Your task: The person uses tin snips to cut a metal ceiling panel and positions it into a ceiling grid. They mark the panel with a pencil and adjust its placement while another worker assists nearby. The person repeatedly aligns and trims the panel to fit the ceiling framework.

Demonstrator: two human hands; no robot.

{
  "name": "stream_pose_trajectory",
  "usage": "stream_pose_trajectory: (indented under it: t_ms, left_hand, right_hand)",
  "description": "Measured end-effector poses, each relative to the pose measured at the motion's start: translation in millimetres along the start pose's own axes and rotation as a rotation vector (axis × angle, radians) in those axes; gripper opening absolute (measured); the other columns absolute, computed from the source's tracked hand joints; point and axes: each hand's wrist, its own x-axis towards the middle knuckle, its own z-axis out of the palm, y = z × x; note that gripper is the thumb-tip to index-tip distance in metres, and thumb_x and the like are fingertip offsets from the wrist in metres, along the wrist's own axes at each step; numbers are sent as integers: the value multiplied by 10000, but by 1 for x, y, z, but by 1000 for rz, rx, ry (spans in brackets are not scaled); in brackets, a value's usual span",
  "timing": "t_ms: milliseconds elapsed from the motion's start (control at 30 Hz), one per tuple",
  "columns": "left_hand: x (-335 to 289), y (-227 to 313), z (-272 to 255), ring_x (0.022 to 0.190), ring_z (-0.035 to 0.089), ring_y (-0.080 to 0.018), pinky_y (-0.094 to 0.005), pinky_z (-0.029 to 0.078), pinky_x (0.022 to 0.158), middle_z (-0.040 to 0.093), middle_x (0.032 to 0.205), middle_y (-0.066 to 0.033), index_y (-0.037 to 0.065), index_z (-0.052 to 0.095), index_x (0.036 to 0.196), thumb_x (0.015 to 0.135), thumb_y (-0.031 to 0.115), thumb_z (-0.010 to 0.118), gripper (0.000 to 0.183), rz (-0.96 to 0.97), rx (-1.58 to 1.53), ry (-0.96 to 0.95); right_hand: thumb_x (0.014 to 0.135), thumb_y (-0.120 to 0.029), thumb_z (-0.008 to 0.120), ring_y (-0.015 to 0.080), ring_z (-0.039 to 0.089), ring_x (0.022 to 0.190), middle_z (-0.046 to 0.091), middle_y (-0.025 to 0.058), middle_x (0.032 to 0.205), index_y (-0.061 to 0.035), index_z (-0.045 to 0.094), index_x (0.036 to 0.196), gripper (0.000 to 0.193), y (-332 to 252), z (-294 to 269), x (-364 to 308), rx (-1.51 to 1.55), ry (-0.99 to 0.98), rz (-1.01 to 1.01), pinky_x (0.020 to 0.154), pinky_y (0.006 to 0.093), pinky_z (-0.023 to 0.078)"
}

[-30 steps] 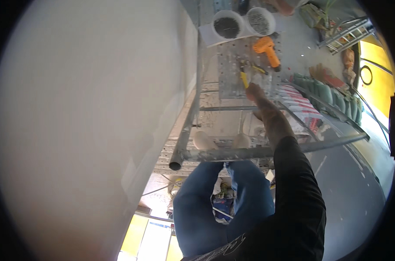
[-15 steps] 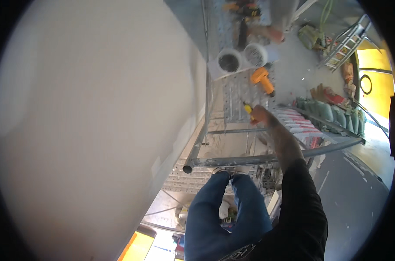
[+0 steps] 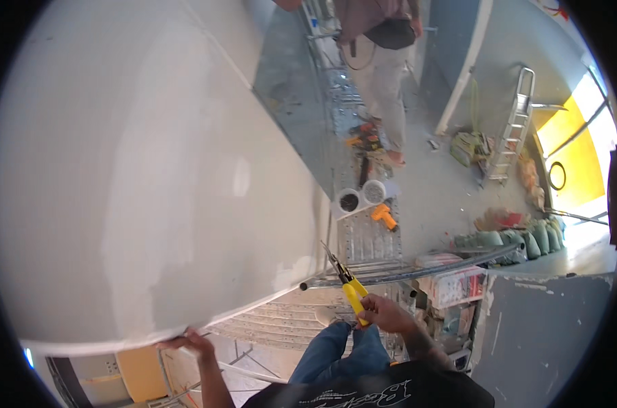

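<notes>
My right hand (image 3: pixel 385 313) is closed round the yellow handle of a pair of snips (image 3: pixel 353 292). Their slim metal tip points up and to the left, close to the right edge of a large white board (image 3: pixel 152 177). At the lower edge of that board my left hand (image 3: pixel 196 343) grips the rim, with some fingers partly hidden beneath it. Farther off, an orange cordless drill (image 3: pixel 385 216) lies on the metal scaffold deck (image 3: pixel 370 241). Two white buckets of small dark and grey pieces, one a bucket of screws (image 3: pixel 349 201), stand beside it.
A scaffold rail (image 3: pixel 431 272) crosses in front of me. Another person (image 3: pixel 383 75) stands farther along the deck near more power tools (image 3: pixel 365 138). To the right are a stepladder (image 3: pixel 512 129), green sacks (image 3: pixel 536 238) and a grey wall (image 3: pixel 546 333).
My view has tilted up. My right hand has brought the snips off the deck area toward me and the board's edge. My left hand has come into view on the board's rim.
</notes>
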Motion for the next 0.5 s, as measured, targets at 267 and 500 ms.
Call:
stream_pose_trajectory:
  t_ms: [267, 500]
  left_hand:
    - [-9, 106, -100, 1531, 44, -377, -448, 83, 1241, 39, 1636, -268, -37, 5, 1562, 774, 223, 850, 1184, -242, -135, -671]
    - [6, 188, -146, 1467, 319, -277, -416, 253, 1192, 364, 1542, -186, 7, 141, 1553, 1007, 410, 575, 805, -415, -1138, -941]
  right_hand:
    - [919, -392, 689, 336, 630, 1151, 673, 156, 1234, -33, 571, 1293, 531, -45, 127, -127, -271, -99, -29, 1066, 531, 386]
    - [984, -149, 634, 319, 677, 993, 680, 193, 1105, -30, 552, 1312, 358, -6, 228, -125, -446, -205, -707, 868, 404, 515]
